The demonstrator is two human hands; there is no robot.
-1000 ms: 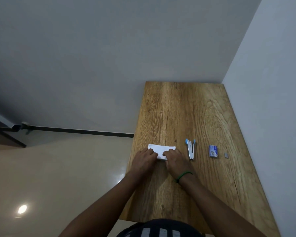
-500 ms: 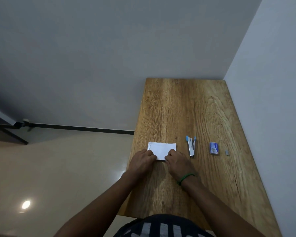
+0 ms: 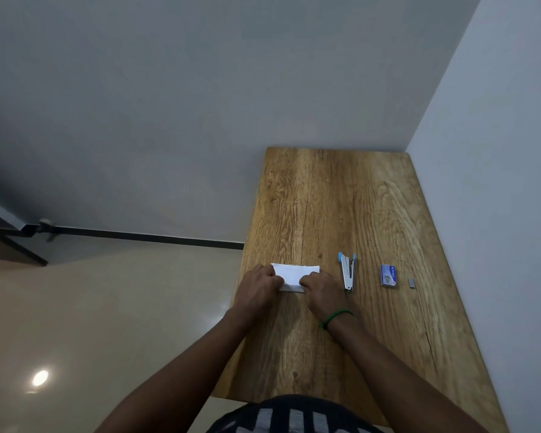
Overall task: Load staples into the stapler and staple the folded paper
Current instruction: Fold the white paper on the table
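Note:
A folded white paper (image 3: pixel 295 273) lies flat on the wooden table (image 3: pixel 328 198) near its left edge. My left hand (image 3: pixel 258 289) presses on the paper's left end with curled fingers, and my right hand (image 3: pixel 320 290) presses on its lower right corner. To the right of my right hand a small blue and silver stapler (image 3: pixel 347 271) lies hinged open. Further right sits a blue staple box (image 3: pixel 389 275), and beside it a small grey strip of staples (image 3: pixel 412 283).
A white wall runs along the table's right side and far end. The table's left edge drops to a beige floor (image 3: pixel 107 307). A green band (image 3: pixel 336 317) circles my right wrist.
Both hands have shifted slightly on the paper, my left hand now covering more of its left end. The view has tilted a little. Stapler, box and staples have not moved.

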